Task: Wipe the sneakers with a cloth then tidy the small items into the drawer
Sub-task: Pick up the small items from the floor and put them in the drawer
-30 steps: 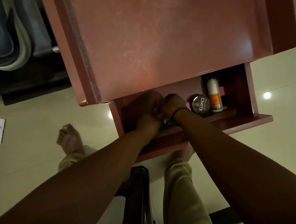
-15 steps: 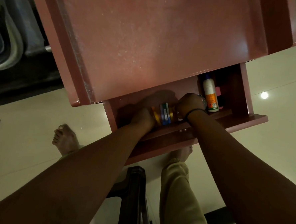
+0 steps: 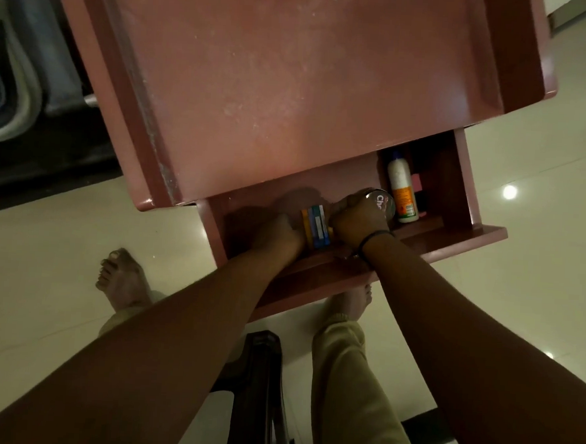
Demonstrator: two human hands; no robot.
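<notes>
Both hands are inside the open drawer (image 3: 462,239) of the reddish cabinet (image 3: 293,84). The left hand (image 3: 279,233) is curled against 1 end of a small cylindrical container with yellow, blue and white bands (image 3: 315,228); the right hand (image 3: 356,222) closes on its other end, so the container is gripped between them, lying on its side on the drawer floor. 1 second ago the hands were bunched together and hid it; they have since parted slightly and the container shows between them. At 3 o'clock from the right hand sits a round polish tin (image 3: 383,201), now half covered by the knuckles, and just beyond it a white and orange bottle (image 3: 401,190) lies against the drawer's right side. I judge the tidying step well along, this container being settled among items already stowed.
</notes>
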